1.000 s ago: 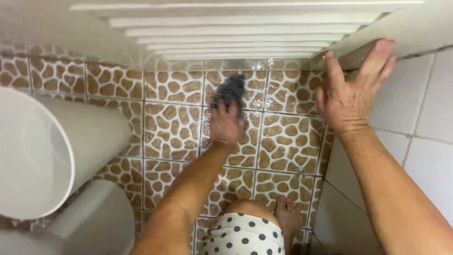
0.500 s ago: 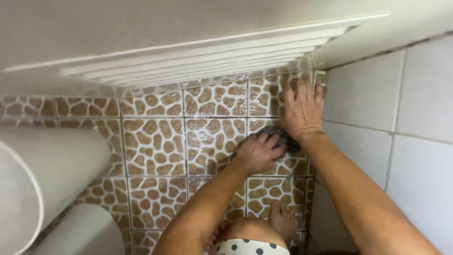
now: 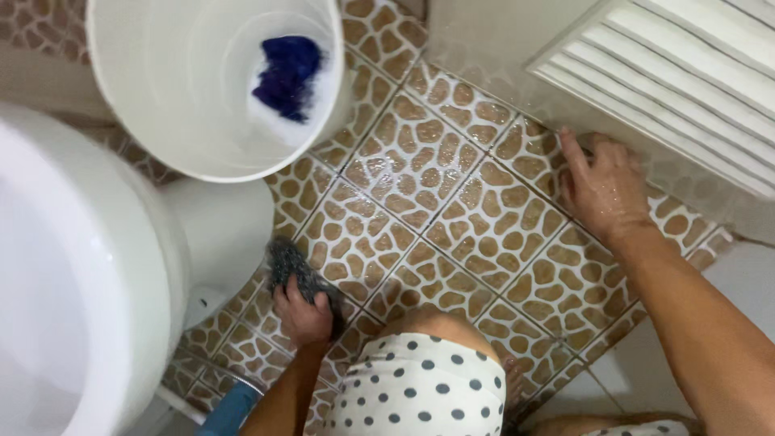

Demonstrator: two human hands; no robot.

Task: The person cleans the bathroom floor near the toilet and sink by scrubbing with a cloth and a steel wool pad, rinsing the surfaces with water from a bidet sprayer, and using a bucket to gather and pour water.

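My left hand (image 3: 303, 313) grips a dark grey scouring pad (image 3: 288, 264) and presses it on the wet brown pebble-pattern floor tiles (image 3: 420, 173), right beside the base of the white toilet (image 3: 73, 274). Spread flat on the wet tiles at the right is my right hand (image 3: 601, 190), fingers apart, close to the white louvred door (image 3: 686, 77). It holds nothing. My knee in polka-dot shorts (image 3: 420, 387) is between my arms.
A white bucket (image 3: 161, 113) stands at the top left with a blue cloth (image 3: 286, 73) and foam inside. The toilet fills the left side. A white tiled wall (image 3: 743, 274) is at the lower right.
The view swung left to the toilet and bucket. My left hand moved the pad from the corner by the wall to the toilet base. My right hand stays flat on the tiles.
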